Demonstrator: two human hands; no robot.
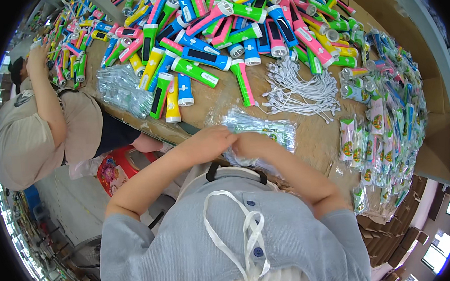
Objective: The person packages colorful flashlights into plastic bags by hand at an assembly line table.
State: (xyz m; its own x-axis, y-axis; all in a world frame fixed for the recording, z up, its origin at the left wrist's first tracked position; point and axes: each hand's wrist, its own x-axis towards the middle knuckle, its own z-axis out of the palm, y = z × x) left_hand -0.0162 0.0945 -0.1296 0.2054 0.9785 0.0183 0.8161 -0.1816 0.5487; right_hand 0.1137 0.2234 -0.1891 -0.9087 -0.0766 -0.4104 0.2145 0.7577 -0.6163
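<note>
My left hand point(216, 141) and my right hand point(254, 145) meet over a stack of clear plastic bags point(285, 131) with green print, at the near edge of the table. The fingers of both hands are bent and drawn together, nearly touching. Whatever is between them is hidden, though clear film shows just below the right hand. Beyond the bags, to the right, lies a bundle of white charging cables point(302, 89). A green and pink flashlight point(242, 82) lies just past my hands, in front of a large heap of colourful flashlights point(249, 33).
Many bagged flashlights point(381, 131) cover the right side of the cardboard-covered table point(319, 158). More clear bags point(124, 90) lie at the left. A co-worker in a beige shirt point(28, 132) sits at the table's left, near a red stool point(116, 170). A cardboard wall point(436, 96) bounds the right.
</note>
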